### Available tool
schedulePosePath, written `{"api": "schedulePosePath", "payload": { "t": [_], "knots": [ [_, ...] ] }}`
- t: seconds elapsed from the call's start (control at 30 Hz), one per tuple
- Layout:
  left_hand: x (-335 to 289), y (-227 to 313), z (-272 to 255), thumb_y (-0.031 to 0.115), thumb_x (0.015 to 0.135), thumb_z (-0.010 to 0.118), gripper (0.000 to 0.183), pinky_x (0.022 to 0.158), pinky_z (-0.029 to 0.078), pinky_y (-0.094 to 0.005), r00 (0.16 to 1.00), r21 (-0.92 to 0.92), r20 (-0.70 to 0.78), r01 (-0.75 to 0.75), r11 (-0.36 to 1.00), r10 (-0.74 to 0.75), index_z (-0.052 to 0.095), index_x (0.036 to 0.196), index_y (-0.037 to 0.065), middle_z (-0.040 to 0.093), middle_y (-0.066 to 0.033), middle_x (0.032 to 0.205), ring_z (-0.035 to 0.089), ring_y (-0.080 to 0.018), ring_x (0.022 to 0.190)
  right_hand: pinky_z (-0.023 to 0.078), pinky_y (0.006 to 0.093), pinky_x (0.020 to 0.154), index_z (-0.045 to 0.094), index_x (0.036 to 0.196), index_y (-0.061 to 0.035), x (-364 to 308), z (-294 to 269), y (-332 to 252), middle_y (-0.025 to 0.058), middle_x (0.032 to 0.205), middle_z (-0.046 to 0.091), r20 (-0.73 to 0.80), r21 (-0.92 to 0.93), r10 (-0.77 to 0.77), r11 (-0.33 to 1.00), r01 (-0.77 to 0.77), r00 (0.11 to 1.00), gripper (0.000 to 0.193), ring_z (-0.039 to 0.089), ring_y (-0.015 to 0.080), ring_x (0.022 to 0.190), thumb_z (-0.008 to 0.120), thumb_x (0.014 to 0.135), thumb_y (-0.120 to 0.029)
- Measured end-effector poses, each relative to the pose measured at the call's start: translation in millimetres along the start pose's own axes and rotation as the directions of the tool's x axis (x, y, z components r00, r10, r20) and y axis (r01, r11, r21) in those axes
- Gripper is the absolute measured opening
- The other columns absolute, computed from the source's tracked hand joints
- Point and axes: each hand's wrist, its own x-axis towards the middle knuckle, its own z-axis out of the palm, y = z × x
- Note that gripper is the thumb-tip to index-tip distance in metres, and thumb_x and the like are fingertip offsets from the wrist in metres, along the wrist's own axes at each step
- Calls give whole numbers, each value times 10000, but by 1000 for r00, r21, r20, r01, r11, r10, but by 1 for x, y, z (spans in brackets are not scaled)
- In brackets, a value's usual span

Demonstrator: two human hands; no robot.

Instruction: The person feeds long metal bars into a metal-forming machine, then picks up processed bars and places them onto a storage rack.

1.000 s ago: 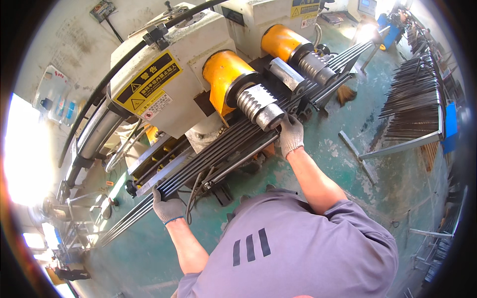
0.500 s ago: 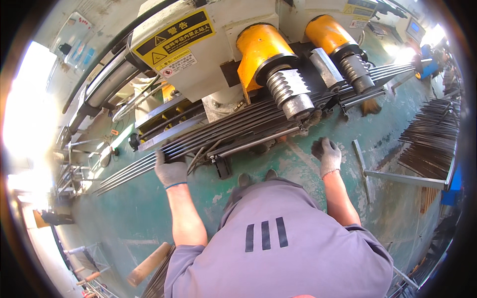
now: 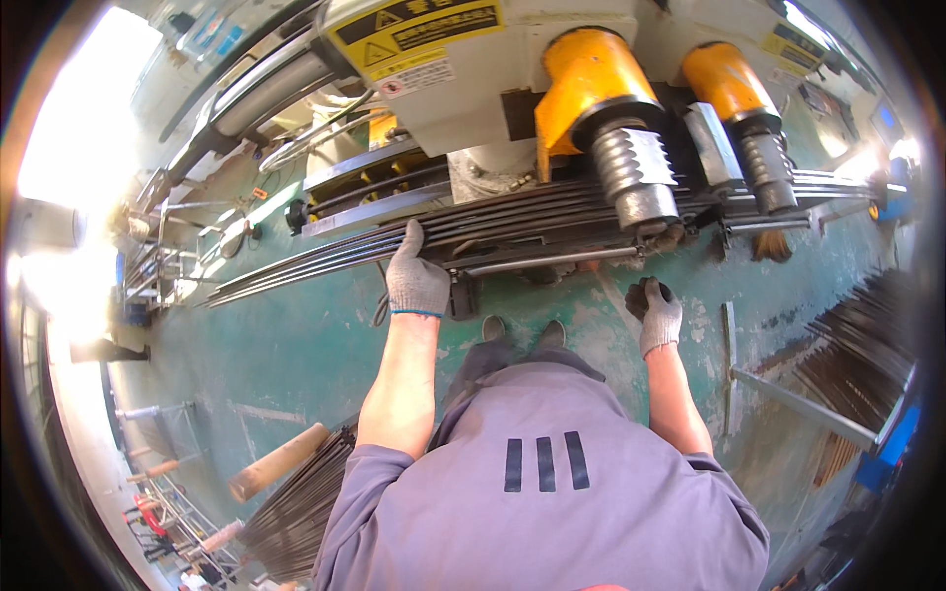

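My left hand [image 3: 418,286], in a grey knit glove with a blue cuff edge, is at the near side of a bundle of long dark metal rods [image 3: 325,264]. Its thumb lies over the nearest rods and the other fingers are hidden, apparently hooked round below. The rods run along the front of a large machine, under two orange cylinders [image 3: 597,81] with ribbed metal ends. Below the right part of the machine my right hand [image 3: 658,315] hangs in the air, gloved, with dark, loosely curled fingers and a gap at the thumb. Nothing shows in it.
A metal roller bar [image 3: 552,262] runs along the machine's near edge. Further right, a metal frame [image 3: 803,402] stands by a stack of dark rods [image 3: 862,345]. More rods [image 3: 296,502] and a wooden roller [image 3: 279,463] lie at lower left. Green floor [image 3: 286,364] surrounds my feet.
The view has shifted, so the machine appears further right. My left hand has moved right along the rods toward the roller bar. My right hand stays off the machine, its fingers a little more curled.
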Motion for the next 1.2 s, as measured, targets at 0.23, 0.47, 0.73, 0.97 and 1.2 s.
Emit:
{"api": "schedulePosePath", "payload": {
  "t": [0.23, 0.47, 0.73, 0.97, 1.2],
  "knots": [
    [6, 87, -61, 327, 1126, 472, 479, 1240, 358, -576, 976, -213, 188, -67, 975, 108, 502, 1488, 15, 543, -211, 1521, 498, -407, 1416, 576, 339, 658, 711, 1078, -52, 0, -32, 50, 49, 904, 717, 3, -134, 71, 988, -70, 997, 208, 694, 194, 760, 722, 1019, -251],
    [48, 286, -184, 461, 1124, 435, 500, 1106, 490, -570, 926, -193, -79, -377, 906, 368, 653, 1185, 15, 711, -187, 1200, 653, -404, 1177, 560, 382, 644, 686, 1073, -79, 17, -126, 156, 84, 881, 695, -135, -197, 197, 955, -221, 971, 177, 692, 259, 749, 652, 1047, -251],
    [92, 510, -311, 450, 1101, 538, 390, 916, 581, -561, 779, -66, -310, -589, 805, 544, 608, 1118, 67, 661, -127, 1099, 665, -351, 1003, 585, 375, 896, 696, 1274, -211, -26, -169, 254, -7, 1302, 662, -175, -952, 266, 202, -232, 948, 271, 628, 191, 1210, 530, 1084, -307],
    [114, 612, -362, 443, 1085, 570, 502, 931, 538, -504, 681, 214, -394, -585, 782, 618, 536, 1373, 33, 614, -120, 1261, 638, -343, 1125, 557, 381, 926, 715, 1252, -252, -39, -166, 245, -44, 1329, 660, 9, -922, 297, -368, 123, 955, 264, 623, 172, 1225, 552, 1056, -320],
    [139, 601, -367, 239, 1089, 583, 342, 863, 613, -545, 749, 264, -268, -547, 794, 605, 527, 1385, 76, 621, -166, 1352, 711, -417, 1018, 374, 382, 641, 626, 937, -174, -37, -190, 166, 15, 896, 573, -3, -856, 73, 516, -40, 997, 155, 496, 178, 777, 610, 1032, -295]
  ]
}}
